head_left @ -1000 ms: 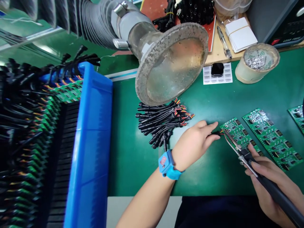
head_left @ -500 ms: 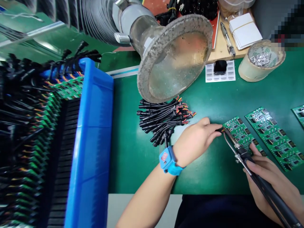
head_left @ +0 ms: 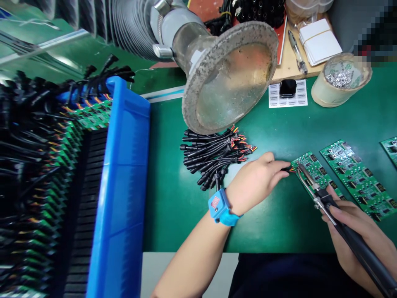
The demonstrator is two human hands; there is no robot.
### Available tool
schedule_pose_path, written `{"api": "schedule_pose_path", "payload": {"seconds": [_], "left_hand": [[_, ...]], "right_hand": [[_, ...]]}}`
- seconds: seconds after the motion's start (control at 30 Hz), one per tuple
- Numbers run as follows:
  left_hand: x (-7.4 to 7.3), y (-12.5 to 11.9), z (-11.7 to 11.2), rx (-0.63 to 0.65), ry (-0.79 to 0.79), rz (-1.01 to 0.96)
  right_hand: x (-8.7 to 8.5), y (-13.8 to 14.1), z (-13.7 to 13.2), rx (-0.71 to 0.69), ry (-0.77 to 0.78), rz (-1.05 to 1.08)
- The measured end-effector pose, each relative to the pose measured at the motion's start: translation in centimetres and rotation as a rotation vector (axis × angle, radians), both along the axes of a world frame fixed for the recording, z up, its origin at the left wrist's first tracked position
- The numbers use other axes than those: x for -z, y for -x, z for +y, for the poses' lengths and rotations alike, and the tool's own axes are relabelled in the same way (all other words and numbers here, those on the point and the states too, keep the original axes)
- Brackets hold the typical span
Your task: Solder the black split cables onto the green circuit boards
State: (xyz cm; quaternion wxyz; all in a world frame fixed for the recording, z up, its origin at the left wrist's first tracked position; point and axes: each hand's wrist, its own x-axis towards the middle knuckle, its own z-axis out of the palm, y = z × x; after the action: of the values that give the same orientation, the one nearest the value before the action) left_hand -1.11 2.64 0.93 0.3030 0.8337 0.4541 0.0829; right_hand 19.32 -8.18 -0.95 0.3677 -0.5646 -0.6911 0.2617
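soldering iron (head_left: pixel 345 232) shifted right, tip (head_left: pixel 301 167) farther from coloured wires (head_left: pixel 292 169)

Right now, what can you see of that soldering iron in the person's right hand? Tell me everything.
The soldering iron has a long black handle, a metallic barrel and a thin, bent metal tube clamped alongside. The right hand grips it on a slant, tip pointing away and leftward over a green circuit board, near coloured wires. Whether the tip touches anything is unclear.
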Motion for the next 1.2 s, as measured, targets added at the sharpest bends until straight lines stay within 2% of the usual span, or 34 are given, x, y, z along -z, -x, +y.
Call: {"api": "schedule_pose_path", "payload": {"seconds": [0.13, 0.27, 0.4, 0.57, 0.7, 0.8, 0.9, 1.03, 1.13, 1.2], "left_hand": [[-0.1, 0.1, -0.4, -0.022, -0.014, 0.028], [-0.4, 0.1, -0.9, -0.068, 0.011, 0.024], [-0.3, -0.2, -1.3, -0.105, 0.017, 0.004], [0.1, -0.8, -1.4, -0.154, -0.057, 0.069], [0.3, -0.7, -1.2, -0.084, -0.077, 0.025], [0.5, -0.6, -1.2, -0.045, -0.157, 0.042], [0.6, -0.8, -1.6, -0.061, -0.236, 0.040], [0.6, -1.5, -2.2, -0.112, -0.251, 0.022], [0.5, -1.9, -2.6, -0.169, -0.240, 0.029], [0.5, -2.2, -2.8, -0.195, -0.233, 0.030]], "right_hand": [[-0.4, -0.3, 0.8, -0.026, -0.066, 0.044], [-0.4, -1.5, 1.2, -0.080, -0.062, 0.104], [-0.1, -2.5, 0.0, -0.108, -0.005, 0.088], [0.2, -2.4, -1.4, -0.107, 0.038, 0.137], [0.4, -2.5, -1.4, -0.081, 0.009, 0.161], [0.9, -3.2, -1.2, -0.132, -0.003, 0.135], [1.6, -3.7, -1.3, -0.184, -0.031, 0.126], [1.7, -3.1, -1.5, -0.167, 0.050, 0.143], [1.2, -2.4, -1.4, -0.130, 0.023, 0.186], [0.9, -2.2, -1.3, -0.169, 0.007, 0.147]]}}
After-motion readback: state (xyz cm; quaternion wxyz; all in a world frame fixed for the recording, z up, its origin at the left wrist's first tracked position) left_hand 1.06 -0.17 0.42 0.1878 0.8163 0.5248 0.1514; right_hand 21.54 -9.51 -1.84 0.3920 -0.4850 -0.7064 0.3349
